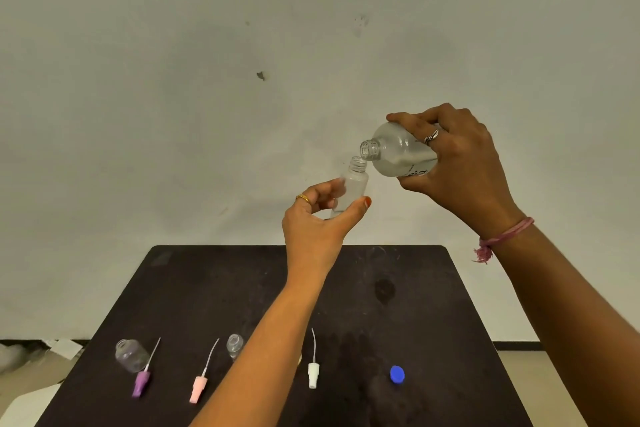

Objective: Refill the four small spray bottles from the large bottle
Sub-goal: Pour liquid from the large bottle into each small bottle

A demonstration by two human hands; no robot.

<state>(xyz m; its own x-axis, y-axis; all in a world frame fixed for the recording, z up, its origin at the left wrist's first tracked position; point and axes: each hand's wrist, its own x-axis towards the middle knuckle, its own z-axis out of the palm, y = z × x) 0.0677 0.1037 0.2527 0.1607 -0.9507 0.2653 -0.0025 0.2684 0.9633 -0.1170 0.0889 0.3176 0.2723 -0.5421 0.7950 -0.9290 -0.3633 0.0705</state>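
Observation:
My left hand (317, 218) holds a small clear spray bottle (353, 184) upright and uncapped, above the far edge of the table. My right hand (457, 163) grips the large clear bottle (394, 152), tilted so its open mouth sits just over the small bottle's neck. Two more small clear bottles stand open near the front: one at the left (131, 354), another (234, 345) partly hidden behind my left forearm. Three spray heads with dip tubes lie on the table: purple (141, 383), pink (198, 388), white (313, 374).
A blue cap (397, 374) lies on the dark table (433, 305) at the front right. A pale wall rises behind the table. Crumpled white material lies on the floor at the lower left (20, 357).

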